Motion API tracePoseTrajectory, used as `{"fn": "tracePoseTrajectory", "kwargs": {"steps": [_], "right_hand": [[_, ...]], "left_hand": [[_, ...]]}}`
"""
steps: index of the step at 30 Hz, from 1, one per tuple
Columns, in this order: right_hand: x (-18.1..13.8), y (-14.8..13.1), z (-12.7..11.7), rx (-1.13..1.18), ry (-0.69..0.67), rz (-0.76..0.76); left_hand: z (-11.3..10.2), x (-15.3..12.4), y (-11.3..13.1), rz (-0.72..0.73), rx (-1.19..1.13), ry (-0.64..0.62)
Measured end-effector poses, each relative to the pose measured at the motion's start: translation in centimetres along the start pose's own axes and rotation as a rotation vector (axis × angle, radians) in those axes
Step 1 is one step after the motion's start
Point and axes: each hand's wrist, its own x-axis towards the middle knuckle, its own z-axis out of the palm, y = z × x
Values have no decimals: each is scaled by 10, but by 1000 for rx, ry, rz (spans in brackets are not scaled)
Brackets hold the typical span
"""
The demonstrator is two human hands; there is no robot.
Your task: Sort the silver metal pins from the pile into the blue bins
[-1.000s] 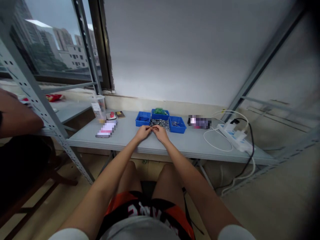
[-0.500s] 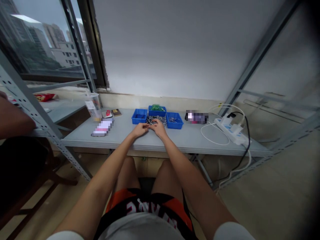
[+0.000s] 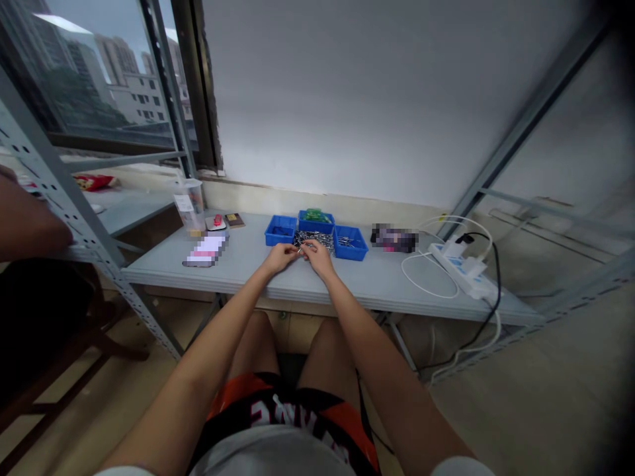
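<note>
My left hand and my right hand meet fingertip to fingertip over the front of the desk. Their fingers are pinched on a small, thin, light-coloured piece, too small to identify. Just beyond them lies a heap of shiny metal parts, partly hidden by my right hand. Blue trays surround the heap: the left tray holds dark pieces, the rear tray green packets or pieces, and the right tray some slim metal parts.
A phone, a lidded plastic cup and a small dark box are on the left. On the right are a blurred dark object and a power strip with looping cables. Another person's arm shows beyond the left metal post.
The view has shifted slightly, moving the desk items a little in the picture. My fingertips stay together, and the light piece between them shows more clearly now.
</note>
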Motion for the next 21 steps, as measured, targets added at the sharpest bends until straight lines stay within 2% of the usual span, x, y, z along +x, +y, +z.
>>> {"fn": "tracePoseTrajectory", "kwargs": {"steps": [4,7,21], "right_hand": [[1,2,1,-3,7,-2],[2,4,1,-30,-1,-15],[-1,-1,-1,-182,1,-39]], "left_hand": [[-3,2,-2,-41,8,138],[-4,4,-6,-63,-11,181],[-4,0,8,-12,47,136]]}}
